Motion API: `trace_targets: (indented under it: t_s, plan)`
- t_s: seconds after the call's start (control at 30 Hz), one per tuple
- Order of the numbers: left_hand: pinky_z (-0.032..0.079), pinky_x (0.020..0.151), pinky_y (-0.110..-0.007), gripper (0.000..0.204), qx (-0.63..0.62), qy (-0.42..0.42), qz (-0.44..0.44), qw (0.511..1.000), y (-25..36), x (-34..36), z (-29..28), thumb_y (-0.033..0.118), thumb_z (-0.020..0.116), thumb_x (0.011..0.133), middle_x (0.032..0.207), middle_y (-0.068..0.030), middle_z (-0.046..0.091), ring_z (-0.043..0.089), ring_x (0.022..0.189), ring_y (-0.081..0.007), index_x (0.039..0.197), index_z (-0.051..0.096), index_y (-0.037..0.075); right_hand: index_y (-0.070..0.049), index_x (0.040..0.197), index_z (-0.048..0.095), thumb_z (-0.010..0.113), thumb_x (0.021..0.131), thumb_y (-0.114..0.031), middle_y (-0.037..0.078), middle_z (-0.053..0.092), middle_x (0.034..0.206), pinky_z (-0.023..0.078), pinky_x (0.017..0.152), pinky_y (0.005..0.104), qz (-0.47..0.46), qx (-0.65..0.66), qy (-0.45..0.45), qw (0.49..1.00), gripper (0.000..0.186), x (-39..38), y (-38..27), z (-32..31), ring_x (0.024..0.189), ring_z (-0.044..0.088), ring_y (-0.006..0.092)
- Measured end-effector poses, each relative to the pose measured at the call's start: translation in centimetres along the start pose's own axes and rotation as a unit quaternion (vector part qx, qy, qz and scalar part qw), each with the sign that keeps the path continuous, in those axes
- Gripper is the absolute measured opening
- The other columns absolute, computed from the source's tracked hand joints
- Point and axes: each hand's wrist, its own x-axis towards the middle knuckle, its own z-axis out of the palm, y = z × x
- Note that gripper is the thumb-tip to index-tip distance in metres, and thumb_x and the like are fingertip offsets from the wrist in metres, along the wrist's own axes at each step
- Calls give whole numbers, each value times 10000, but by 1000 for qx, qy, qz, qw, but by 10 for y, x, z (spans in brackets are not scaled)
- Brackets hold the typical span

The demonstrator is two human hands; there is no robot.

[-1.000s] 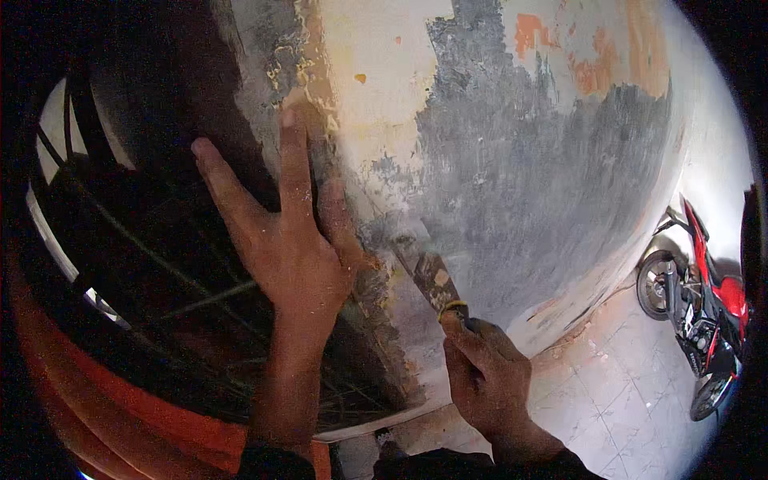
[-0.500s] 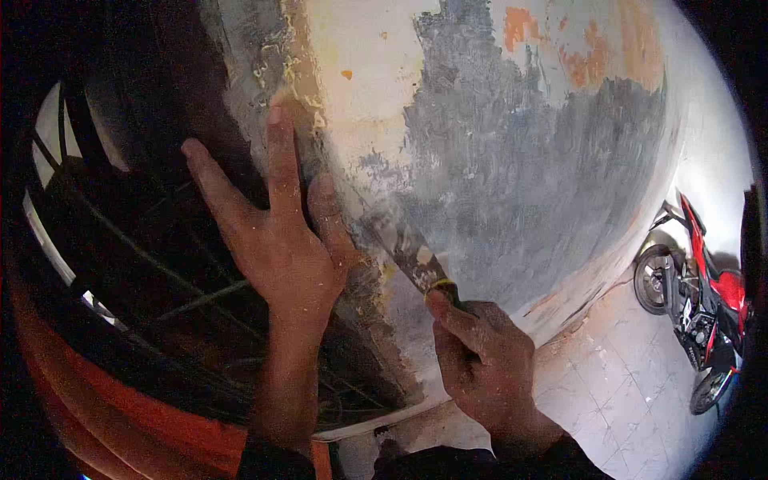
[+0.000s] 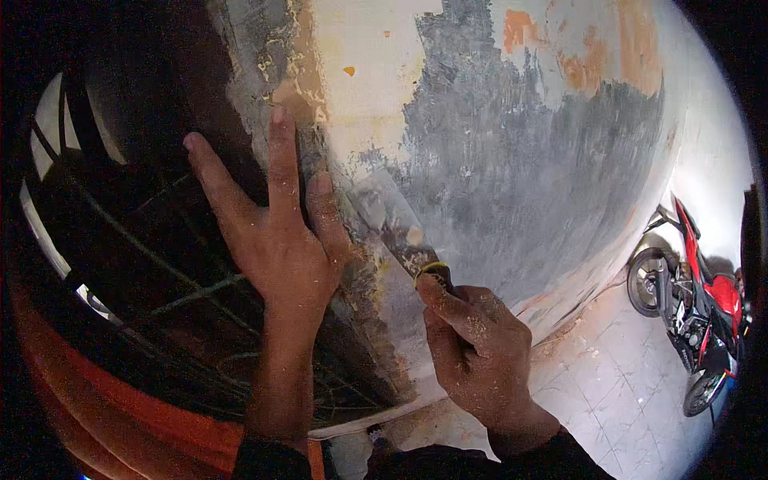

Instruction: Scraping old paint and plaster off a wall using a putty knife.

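My right hand [image 3: 484, 340] is closed round the handle of a scraper [image 3: 396, 220], a flat metal blade with a yellow band near the grip. Its tip meets the wall [image 3: 496, 184] close to the rough, flaking strip [image 3: 308, 48] along the wall's edge. Grey patches, cream paint and orange spots mark that wall. To the left, my left hand [image 3: 288, 248] is spread with its fingers apart against the edge strip, the thumb side nearest the blade. It holds nothing. Pale specks of dust dot both hands.
A dark glossy pane [image 3: 184, 264] with reflected lines lies left of the wall edge. Orange fabric [image 3: 160, 416] hangs at lower left. A red and black motorcycle [image 3: 700, 304] stands at the right on pale floor tiles [image 3: 600, 384].
My right hand and the scraper have shifted slightly left, and the blade now shows more plainly. My left hand keeps its place on the edge.
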Motion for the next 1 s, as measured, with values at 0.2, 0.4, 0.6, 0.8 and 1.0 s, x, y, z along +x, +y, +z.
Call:
trace_targets:
  t_s: [0.2, 0.4, 0.6, 0.8, 1.0]
  plan:
    - [230, 1216, -594, 634, -29, 16, -5, 999, 0, -1, 5, 230, 658, 941, 1624, -413, 139, 199, 1491, -594, 1554, 494, 208, -119, 1299, 703, 720, 903, 20, 160, 695, 889, 521, 617, 346, 55, -35, -31, 997, 420, -25, 12, 3, 708, 684, 272]
    - [224, 1210, -612, 611, -44, 21, 2, 999, -4, -1, 6, 252, 633, 954, 1621, -419, 134, 196, 1492, -594, 1548, 501, 197, -105, 1266, 720, 722, 901, 35, 142, 675, 848, 487, 590, 309, -7, 14, 25, 1000, 391, 1, 3, -2, 654, 632, 212]
    - [227, 1211, -607, 620, -42, 15, -2, 999, 7, -1, 11, 244, 645, 949, 1619, -422, 139, 199, 1494, -588, 1550, 500, 200, -92, 1229, 736, 724, 899, 36, 165, 708, 901, 516, 629, 317, 35, -43, -10, 998, 355, -21, 20, -7, 715, 679, 236]
    - [228, 1216, -597, 608, -35, 17, -1, 999, -6, -1, 0, 238, 646, 951, 1620, -419, 143, 200, 1494, -589, 1542, 511, 203, -76, 1238, 735, 721, 907, 28, 165, 716, 917, 524, 660, 317, 11, -5, 17, 1000, 347, 8, 4, -3, 757, 687, 219]
    - [259, 1227, -548, 555, -8, 3, 4, 1000, 4, 0, 5, 201, 602, 988, 1647, -375, 138, 194, 1526, -536, 1536, 515, 201, -89, 1247, 743, 707, 911, 39, 145, 701, 874, 502, 638, 296, 55, -29, 6, 998, 361, -18, 16, -9, 726, 648, 172]
